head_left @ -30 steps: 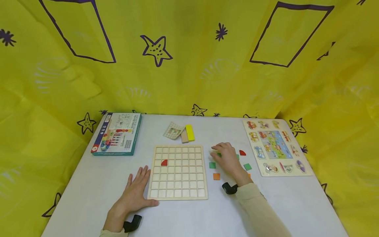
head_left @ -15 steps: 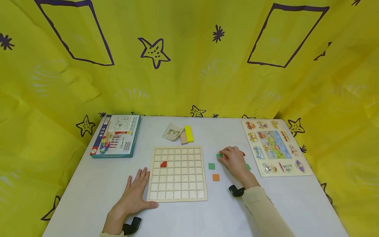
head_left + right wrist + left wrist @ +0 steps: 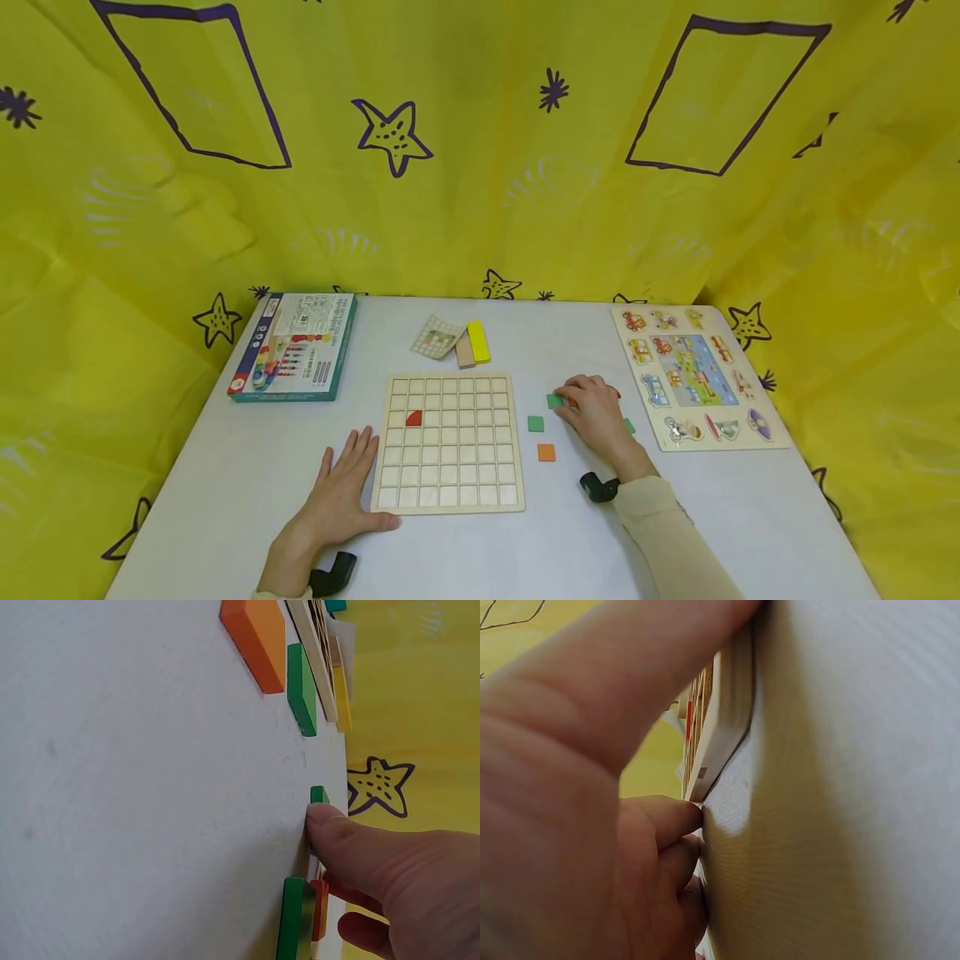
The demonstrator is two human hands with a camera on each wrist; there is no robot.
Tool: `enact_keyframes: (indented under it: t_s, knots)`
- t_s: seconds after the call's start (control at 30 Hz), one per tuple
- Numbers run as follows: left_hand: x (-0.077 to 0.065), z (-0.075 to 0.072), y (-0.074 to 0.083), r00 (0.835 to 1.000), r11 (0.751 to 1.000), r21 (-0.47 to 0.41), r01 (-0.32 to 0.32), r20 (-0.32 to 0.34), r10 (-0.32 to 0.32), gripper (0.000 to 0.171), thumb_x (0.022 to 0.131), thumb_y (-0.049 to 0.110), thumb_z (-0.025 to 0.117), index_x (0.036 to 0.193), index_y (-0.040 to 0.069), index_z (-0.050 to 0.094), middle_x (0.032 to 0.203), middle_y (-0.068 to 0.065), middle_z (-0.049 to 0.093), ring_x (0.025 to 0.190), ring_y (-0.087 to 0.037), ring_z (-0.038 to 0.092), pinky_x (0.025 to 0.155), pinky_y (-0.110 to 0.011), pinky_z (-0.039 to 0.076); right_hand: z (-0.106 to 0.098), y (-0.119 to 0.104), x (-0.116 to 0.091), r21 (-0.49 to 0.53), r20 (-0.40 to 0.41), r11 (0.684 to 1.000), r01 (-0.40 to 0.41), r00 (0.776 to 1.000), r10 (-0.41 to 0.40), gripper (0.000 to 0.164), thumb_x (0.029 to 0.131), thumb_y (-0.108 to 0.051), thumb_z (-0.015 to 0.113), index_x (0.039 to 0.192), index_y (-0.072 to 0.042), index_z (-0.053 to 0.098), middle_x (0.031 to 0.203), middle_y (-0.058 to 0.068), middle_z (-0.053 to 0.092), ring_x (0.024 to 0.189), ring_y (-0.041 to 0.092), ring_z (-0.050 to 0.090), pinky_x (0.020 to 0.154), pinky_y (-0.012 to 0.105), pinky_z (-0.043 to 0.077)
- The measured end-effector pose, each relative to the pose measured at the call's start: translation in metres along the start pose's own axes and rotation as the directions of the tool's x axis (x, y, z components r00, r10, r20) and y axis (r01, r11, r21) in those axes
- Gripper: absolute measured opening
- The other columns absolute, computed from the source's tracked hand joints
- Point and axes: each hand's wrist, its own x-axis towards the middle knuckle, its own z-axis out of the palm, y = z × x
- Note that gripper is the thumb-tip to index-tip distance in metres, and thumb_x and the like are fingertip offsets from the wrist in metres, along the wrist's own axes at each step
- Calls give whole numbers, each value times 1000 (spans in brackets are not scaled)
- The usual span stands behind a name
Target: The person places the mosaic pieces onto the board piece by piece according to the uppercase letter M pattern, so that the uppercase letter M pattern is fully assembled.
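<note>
My left hand (image 3: pixel 337 496) lies with straight fingers at the left side of a wooden grid board (image 3: pixel 450 442), its thumb at the board's lower left corner. In the left wrist view, the board's edge (image 3: pixel 731 712) shows between thumb and fingers. One red quarter-circle piece (image 3: pixel 414 418) sits in a cell of the grid. To the right of the board, my right hand (image 3: pixel 600 421) pinches a green square tile (image 3: pixel 554 401) at the table surface. The right wrist view has the thumb (image 3: pixel 330 821) against that tile; its far side is hidden. An orange-red piece (image 3: pixel 573 402) shows under the fingers.
Near the right hand lie another green tile (image 3: pixel 536 423), an orange tile (image 3: pixel 547 452) and a partly hidden green tile (image 3: pixel 629 426). Behind the board are a pattern card (image 3: pixel 437 337) and yellow block (image 3: pixel 478 342). A box (image 3: pixel 294 346) and picture puzzle (image 3: pixel 697 379) flank them.
My right hand has shifted slightly right, and its thumb and fingers have closed on the green tile. Over the last half second it has barely moved. The left hand stays at the board.
</note>
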Motion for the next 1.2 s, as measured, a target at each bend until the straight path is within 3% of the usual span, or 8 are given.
enact_keyframes:
  t_s: [0.33,0.7,1.2]
  knots:
    - [0,2,-1,1000,1000,6,-16,-24,16,127,61,68,79,150,-7,28,158,-23,18,145,-42,9,109,-65,-1,-1,-4,4,20,9,999,-33,999,33,24,85,-21,78,105,-8,73,110,7,66,106,29,50,89,48,37]
    - [0,1,-2,999,999,19,-26,-24,26,127,62,71,76,150,-7,27,158,-22,18,145,-42,10,108,-65,-1,-5,-20,16,85,7,996,-4,1000,4,26,84,-17,78,107,-4,74,105,8,71,98,27,53,88,44,37]
    - [0,3,-4,1000,999,29,-22,-21,23,127,62,70,77,150,-6,27,158,-20,17,145,-40,9,109,-64,-1,11,-68,41,89,66,994,65,995,-71,27,88,-24,75,110,-9,74,106,5,70,101,24,53,92,45,38]
